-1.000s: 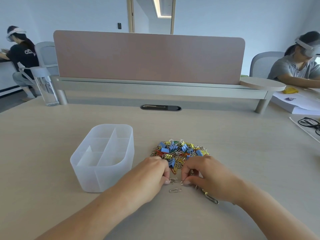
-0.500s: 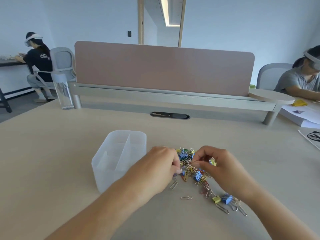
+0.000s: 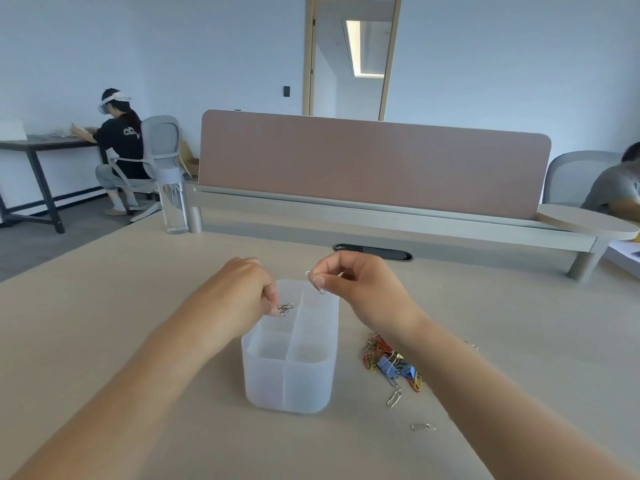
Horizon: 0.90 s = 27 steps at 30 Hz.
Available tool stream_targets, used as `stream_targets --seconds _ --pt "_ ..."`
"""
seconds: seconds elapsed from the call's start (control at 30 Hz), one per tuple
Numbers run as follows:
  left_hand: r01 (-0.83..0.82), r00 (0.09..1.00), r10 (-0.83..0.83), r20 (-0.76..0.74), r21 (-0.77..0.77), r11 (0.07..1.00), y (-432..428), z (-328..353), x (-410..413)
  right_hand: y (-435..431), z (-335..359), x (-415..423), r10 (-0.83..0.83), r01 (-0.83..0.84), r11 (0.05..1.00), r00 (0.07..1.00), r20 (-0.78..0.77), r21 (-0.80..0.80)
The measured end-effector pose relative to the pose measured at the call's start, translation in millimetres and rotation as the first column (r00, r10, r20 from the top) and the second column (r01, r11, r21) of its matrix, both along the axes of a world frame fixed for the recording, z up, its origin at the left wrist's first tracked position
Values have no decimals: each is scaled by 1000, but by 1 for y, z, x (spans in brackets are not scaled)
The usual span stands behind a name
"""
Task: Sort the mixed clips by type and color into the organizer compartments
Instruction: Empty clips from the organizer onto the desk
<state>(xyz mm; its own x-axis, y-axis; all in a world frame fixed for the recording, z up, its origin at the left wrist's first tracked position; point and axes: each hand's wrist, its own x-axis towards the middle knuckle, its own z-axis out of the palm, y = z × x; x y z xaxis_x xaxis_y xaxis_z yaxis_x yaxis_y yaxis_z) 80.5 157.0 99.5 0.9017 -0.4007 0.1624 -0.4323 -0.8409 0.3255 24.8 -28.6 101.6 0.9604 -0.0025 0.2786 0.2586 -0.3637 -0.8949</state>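
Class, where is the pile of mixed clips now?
In the head view, the pile of mixed clips lies on the table right of the organizer, beside the right forearm.

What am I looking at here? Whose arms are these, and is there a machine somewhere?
There is no machine here. These are a person's two bare arms, filmed by one camera worn on the head, looking forward and down. On the table stands a translucent organizer with several compartments. To its right lies a pile of mixed clips, both colored paper clips and blue binder clips, with loose clips nearby. The left hand pinches a bunch of silver paper clips above the organizer's left side. The right hand pinches a single clip, also silver, above the far rim.
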Motion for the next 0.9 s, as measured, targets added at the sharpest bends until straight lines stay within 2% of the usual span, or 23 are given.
stream_targets --seconds 0.13,0.27,0.4,0.57,0.67,0.73,0.9 --pt "12 998 -14 64 30 999 2 -11 2 17 -4 20 40 -36 996 998 -55 77" --pt "-66 985 52 166 75 995 2 -15 1 24 -10 25 29 -26 999 995 -94 27" --pt "-106 986 101 133 28 994 10 -17 10 31 -14 30 32 -39 997 994 -107 -62" --pt "-100 992 103 76 -36 994 13 -18 14 33 -27 39 -37 5 964 993 -113 -266" --pt "-112 992 115 43 -54 992 13 -14 12 33 -29 40 -88 36 889 992 -92 -457" --pt "-111 993 114 28 -80 991 13 -11 8 32 -23 38 -105 51 853 992 -76 -520" --pt "21 999 -5 49 -334 942 -2 2 -12 3 13 21 -14 4 945 1000 -26 -327"
